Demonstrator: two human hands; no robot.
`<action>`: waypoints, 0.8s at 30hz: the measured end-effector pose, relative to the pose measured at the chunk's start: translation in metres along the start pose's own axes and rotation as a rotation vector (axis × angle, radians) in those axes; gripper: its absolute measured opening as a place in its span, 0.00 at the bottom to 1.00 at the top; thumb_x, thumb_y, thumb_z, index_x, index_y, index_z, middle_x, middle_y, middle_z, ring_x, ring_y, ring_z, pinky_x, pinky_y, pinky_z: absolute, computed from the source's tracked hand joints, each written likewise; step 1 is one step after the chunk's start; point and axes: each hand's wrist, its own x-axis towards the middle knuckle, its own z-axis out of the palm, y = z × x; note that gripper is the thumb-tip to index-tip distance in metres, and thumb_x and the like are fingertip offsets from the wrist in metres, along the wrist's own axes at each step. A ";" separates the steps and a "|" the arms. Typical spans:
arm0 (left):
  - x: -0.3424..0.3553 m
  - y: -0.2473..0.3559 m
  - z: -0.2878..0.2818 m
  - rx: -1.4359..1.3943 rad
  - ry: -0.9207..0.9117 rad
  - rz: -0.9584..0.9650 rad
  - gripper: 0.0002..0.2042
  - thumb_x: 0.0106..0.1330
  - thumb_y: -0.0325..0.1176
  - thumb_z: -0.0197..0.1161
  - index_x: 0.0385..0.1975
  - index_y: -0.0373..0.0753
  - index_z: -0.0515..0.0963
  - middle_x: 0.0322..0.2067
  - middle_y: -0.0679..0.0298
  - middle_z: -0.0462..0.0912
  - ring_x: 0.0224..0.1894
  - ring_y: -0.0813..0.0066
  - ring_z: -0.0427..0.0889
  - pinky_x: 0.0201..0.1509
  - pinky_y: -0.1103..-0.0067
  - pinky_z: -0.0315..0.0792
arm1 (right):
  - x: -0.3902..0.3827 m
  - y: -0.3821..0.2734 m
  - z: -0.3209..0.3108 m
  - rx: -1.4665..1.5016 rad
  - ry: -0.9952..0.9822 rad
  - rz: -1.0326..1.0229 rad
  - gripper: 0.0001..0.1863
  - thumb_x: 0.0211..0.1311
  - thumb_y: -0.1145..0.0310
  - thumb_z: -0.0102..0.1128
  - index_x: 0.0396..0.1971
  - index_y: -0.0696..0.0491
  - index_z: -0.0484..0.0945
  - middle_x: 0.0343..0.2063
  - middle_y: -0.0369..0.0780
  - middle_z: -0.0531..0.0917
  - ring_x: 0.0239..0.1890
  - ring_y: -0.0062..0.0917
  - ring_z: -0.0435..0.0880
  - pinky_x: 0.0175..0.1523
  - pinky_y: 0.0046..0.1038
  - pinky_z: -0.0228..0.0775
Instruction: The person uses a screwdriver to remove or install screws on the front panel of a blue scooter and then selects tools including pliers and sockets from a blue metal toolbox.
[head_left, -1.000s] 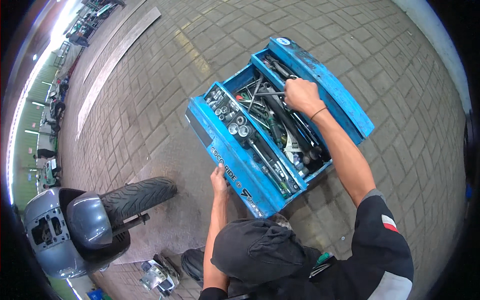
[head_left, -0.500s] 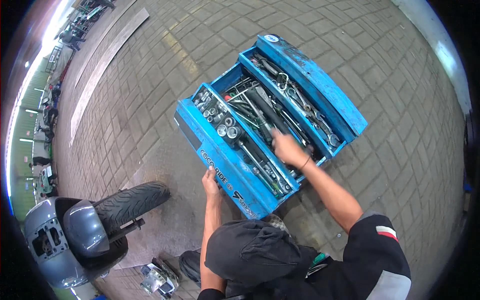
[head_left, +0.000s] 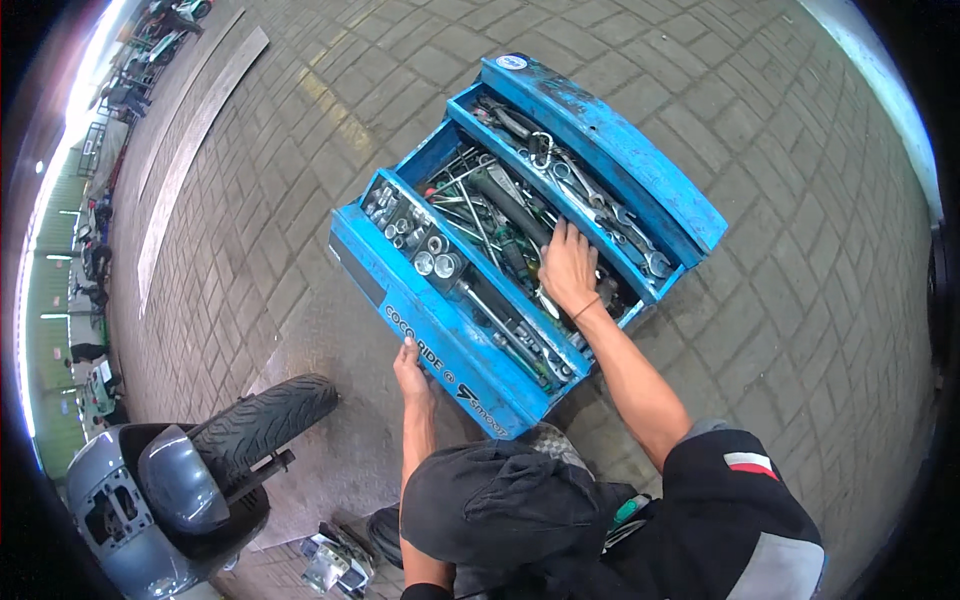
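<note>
While the right hand (head_left: 568, 268) searches the middle well of the blue cantilever toolbox (head_left: 440, 340), the step in hand reads as tool selection. Its fingers (head_left: 560, 232) lie spread and fairly flat over the loose wrenches and screwdrivers (head_left: 480, 215); whether anything is gripped beneath the palm cannot be told. The left hand (head_left: 412, 372) steadies the box, its fingers resting against the near outer wall, nothing enclosed in them.

The toolbox sits on the brick-paved floor (head_left: 800, 300), both trays swung out. Just left of the right fingers stands the near tray of sockets (head_left: 428, 250); just beyond them lies the far tray of spanners (head_left: 590, 195).

Next move, as a judgement: isolate one tool and close on its shank, lifting clear of the tangle. Overlapping tool handles crowd the fingers and may snag.

Well apart, behind the left fingers, stands a grey scooter (head_left: 170, 490) with its front tyre (head_left: 265, 425).
</note>
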 end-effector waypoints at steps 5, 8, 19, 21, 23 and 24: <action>0.006 -0.007 -0.017 0.075 -0.027 0.001 0.22 0.81 0.48 0.51 0.59 0.33 0.75 0.49 0.61 0.85 0.45 0.68 0.85 0.51 0.68 0.79 | 0.003 0.002 0.000 0.113 -0.073 -0.024 0.18 0.61 0.69 0.65 0.47 0.63 0.74 0.48 0.54 0.78 0.52 0.52 0.78 0.56 0.50 0.70; 0.005 -0.009 -0.015 0.036 -0.021 -0.006 0.23 0.81 0.46 0.50 0.61 0.32 0.74 0.53 0.59 0.84 0.51 0.65 0.83 0.56 0.66 0.77 | -0.002 0.012 0.005 0.264 -0.020 -0.024 0.20 0.63 0.68 0.64 0.50 0.64 0.72 0.48 0.57 0.76 0.50 0.55 0.77 0.56 0.50 0.70; 0.008 -0.013 -0.012 -0.074 -0.077 0.064 0.25 0.81 0.48 0.50 0.63 0.31 0.72 0.55 0.56 0.83 0.53 0.63 0.83 0.59 0.65 0.76 | -0.027 -0.003 0.014 0.495 0.102 -0.101 0.11 0.55 0.84 0.58 0.36 0.58 0.84 0.39 0.50 0.77 0.45 0.48 0.78 0.51 0.44 0.71; 0.004 -0.011 -0.006 -0.053 -0.070 0.041 0.25 0.81 0.48 0.50 0.63 0.32 0.72 0.54 0.57 0.83 0.52 0.63 0.83 0.58 0.65 0.76 | -0.030 -0.004 0.016 0.654 0.265 -0.001 0.15 0.50 0.88 0.57 0.34 0.57 0.86 0.36 0.49 0.76 0.42 0.46 0.78 0.49 0.42 0.71; 0.002 -0.008 -0.010 -0.038 -0.036 0.019 0.24 0.81 0.48 0.50 0.62 0.32 0.73 0.54 0.58 0.83 0.52 0.64 0.83 0.58 0.65 0.76 | -0.034 -0.008 0.001 0.674 0.312 0.000 0.18 0.49 0.89 0.56 0.38 0.56 0.85 0.37 0.47 0.76 0.42 0.45 0.78 0.48 0.41 0.71; 0.002 -0.008 -0.014 -0.011 -0.048 0.010 0.24 0.81 0.48 0.50 0.62 0.33 0.74 0.53 0.58 0.84 0.51 0.65 0.83 0.57 0.66 0.77 | -0.037 -0.013 -0.011 0.719 0.258 0.027 0.21 0.48 0.90 0.57 0.42 0.55 0.83 0.39 0.47 0.75 0.41 0.44 0.78 0.46 0.41 0.71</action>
